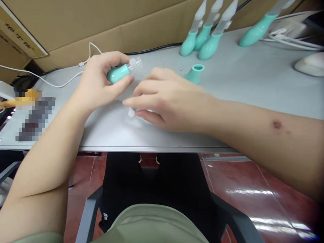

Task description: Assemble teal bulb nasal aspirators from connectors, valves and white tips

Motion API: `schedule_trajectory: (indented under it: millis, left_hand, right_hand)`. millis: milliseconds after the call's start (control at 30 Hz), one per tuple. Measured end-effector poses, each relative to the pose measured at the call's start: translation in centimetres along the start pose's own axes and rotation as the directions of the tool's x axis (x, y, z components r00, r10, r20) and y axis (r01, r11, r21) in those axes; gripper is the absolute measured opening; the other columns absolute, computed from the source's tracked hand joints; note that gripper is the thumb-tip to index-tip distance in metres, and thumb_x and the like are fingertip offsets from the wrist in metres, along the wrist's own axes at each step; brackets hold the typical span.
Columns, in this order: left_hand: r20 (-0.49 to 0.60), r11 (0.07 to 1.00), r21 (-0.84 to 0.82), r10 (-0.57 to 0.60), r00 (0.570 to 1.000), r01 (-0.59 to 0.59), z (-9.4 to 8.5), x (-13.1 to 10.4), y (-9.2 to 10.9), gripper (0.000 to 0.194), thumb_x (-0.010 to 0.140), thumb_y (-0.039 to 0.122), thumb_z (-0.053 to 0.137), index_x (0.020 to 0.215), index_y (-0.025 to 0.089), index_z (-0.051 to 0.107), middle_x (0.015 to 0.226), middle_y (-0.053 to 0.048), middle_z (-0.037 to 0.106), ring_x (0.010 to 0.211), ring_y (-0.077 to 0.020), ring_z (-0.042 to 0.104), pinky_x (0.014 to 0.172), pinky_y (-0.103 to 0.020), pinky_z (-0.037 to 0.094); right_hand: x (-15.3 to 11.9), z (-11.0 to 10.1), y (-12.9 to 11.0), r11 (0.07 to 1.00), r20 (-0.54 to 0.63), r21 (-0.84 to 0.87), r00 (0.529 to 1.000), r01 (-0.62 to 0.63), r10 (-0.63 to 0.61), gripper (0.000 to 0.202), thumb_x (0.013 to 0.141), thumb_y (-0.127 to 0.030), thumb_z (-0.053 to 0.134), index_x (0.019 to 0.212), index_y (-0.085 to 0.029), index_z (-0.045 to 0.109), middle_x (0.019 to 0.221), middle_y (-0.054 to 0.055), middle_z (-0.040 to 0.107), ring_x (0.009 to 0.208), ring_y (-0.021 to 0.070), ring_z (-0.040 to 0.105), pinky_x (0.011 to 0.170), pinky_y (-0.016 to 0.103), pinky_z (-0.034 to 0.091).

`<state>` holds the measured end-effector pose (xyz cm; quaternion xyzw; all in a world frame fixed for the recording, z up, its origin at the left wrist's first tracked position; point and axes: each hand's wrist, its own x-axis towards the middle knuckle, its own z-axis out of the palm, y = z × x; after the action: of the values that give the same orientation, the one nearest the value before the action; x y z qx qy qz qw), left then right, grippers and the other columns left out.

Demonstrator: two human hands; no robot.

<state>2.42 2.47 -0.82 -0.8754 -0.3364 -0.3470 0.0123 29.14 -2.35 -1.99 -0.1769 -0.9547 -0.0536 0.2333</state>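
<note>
My left hand (101, 76) is wrapped around a teal squeeze bulb (118, 73), like that of a nasal aspirator. A short clear tube (136, 63) with a round white piece on its side sticks out of the bulb to the right. Just to the right and nearer to me, my right hand (167, 98) has thumb and forefinger closed around a small white piece (131, 112), low over the table. Most of that piece is hidden by the fingers. Behind the right hand a loose teal bulb (195, 73) stands with its round mouth open and its lower part hidden.
Three assembled teal aspirators (209, 47) with white tips stand at the back; another aspirator (255, 32) is farther right. A white mouse (311, 64) and cables lie right. Cardboard (141, 27) walls the back. On the left are a white cable (60, 86) and a blurred-out object (36, 118).
</note>
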Motion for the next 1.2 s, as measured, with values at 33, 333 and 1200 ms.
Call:
schedule_trajectory:
  millis: [33,333,1200]
  left_hand:
    - [0.024,1.000,0.004,0.003,1.000,-0.003,0.1,0.1,-0.1,0.039,0.103,0.060,0.078,0.120,0.025,0.079,0.109,0.004,0.083,0.089,-0.0170,0.064,0.081,-0.039,0.059]
    - [0.115,1.000,0.011,-0.025,0.993,0.024,0.2,-0.1,-0.6,0.030,0.104,0.054,0.078,0.114,0.026,0.076,0.099,0.006,0.078,0.079,-0.0136,0.055,0.075,-0.036,0.057]
    - [-0.004,0.996,0.012,0.087,0.996,-0.087,-1.7,-1.2,0.9,0.036,0.114,0.065,0.068,0.122,0.032,0.079,0.106,0.006,0.080,0.083,-0.0097,0.059,0.079,-0.035,0.061]
  right_hand:
    - [0.0,0.3,-0.1,1.000,0.036,-0.004,0.999,0.007,-0.007,0.034,0.115,-0.031,0.048,0.122,-0.021,0.079,0.114,0.009,0.074,0.116,0.0288,0.063,0.103,0.049,0.049]
    - [0.0,0.9,0.0,0.999,0.109,0.008,0.993,0.048,-0.049,0.037,0.113,-0.021,0.046,0.093,-0.017,0.077,0.088,0.008,0.068,0.106,0.0233,0.059,0.102,0.045,0.048]
    - [0.8,-1.0,3.9,0.778,-0.401,0.611,0.791,-0.144,0.461,0.033,0.080,-0.047,0.102,0.090,-0.021,0.084,0.091,0.006,0.080,0.078,0.0152,0.068,0.073,0.036,0.055]
